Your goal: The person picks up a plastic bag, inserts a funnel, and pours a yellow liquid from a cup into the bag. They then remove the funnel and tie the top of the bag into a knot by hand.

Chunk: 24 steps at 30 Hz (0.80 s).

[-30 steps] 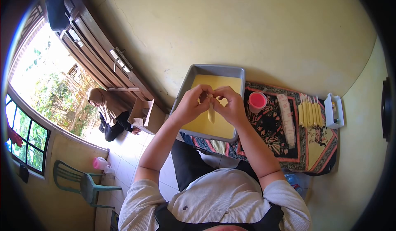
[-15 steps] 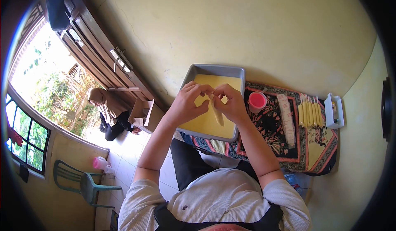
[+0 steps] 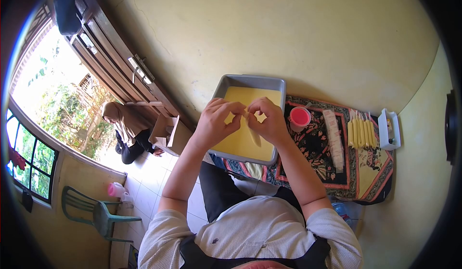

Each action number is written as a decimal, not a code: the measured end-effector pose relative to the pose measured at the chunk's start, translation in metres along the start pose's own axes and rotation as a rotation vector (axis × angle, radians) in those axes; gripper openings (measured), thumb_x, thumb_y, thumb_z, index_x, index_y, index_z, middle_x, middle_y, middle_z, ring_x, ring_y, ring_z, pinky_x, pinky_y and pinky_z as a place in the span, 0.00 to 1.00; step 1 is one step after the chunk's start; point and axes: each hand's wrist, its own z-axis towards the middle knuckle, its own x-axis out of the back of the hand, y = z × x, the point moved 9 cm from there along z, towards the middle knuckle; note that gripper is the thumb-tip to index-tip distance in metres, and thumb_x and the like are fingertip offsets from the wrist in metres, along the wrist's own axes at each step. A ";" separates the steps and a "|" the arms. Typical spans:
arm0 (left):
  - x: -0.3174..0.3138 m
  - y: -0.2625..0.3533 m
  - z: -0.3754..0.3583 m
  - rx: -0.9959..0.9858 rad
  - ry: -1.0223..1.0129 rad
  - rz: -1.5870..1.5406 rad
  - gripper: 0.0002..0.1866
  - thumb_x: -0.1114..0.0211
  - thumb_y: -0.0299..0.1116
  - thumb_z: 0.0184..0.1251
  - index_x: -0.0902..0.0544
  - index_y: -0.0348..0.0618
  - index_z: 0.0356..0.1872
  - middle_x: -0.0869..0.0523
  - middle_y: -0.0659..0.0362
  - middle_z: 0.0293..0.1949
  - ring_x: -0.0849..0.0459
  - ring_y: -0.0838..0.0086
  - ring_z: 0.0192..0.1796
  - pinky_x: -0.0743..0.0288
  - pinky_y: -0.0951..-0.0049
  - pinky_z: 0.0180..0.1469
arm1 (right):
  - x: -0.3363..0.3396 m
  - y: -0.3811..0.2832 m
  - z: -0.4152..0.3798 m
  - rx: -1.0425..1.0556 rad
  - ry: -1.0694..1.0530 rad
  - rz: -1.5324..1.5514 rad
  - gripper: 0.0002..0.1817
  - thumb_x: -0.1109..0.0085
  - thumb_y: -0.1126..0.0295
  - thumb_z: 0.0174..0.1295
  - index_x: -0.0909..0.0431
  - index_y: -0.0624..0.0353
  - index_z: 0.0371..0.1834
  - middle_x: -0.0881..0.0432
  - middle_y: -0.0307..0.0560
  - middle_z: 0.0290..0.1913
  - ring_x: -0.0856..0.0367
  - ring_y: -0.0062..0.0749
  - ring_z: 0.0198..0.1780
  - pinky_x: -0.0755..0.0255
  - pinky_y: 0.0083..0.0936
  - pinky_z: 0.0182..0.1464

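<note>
Two pinches show in the head view: my left hand (image 3: 216,125) and my right hand (image 3: 269,122) each bring thumb and fingers almost together at the top end of one slim, yellow-filled bag (image 3: 254,136), which hangs tilted over the grey tub (image 3: 255,78) of yellow liquid (image 3: 235,146). I judge it light, limp and squashy, its thin skin likely slippery when wet and easily burst, so I'd grip the narrow neck rather than the full belly. Similar filled bags (image 3: 362,133) lie well apart, on the cloth-covered surface (image 3: 313,156) to my right.
</note>
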 end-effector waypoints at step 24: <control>-0.014 -0.025 -0.024 0.382 0.189 -0.128 0.23 0.19 0.21 0.58 0.19 0.37 0.53 0.06 0.56 0.39 0.05 0.73 0.43 0.13 0.71 0.53 | 0.003 -0.003 -0.001 -0.048 -0.025 -0.034 0.06 0.29 0.77 0.61 0.17 0.58 0.38 0.13 0.41 0.38 0.15 0.33 0.40 0.25 0.28 0.42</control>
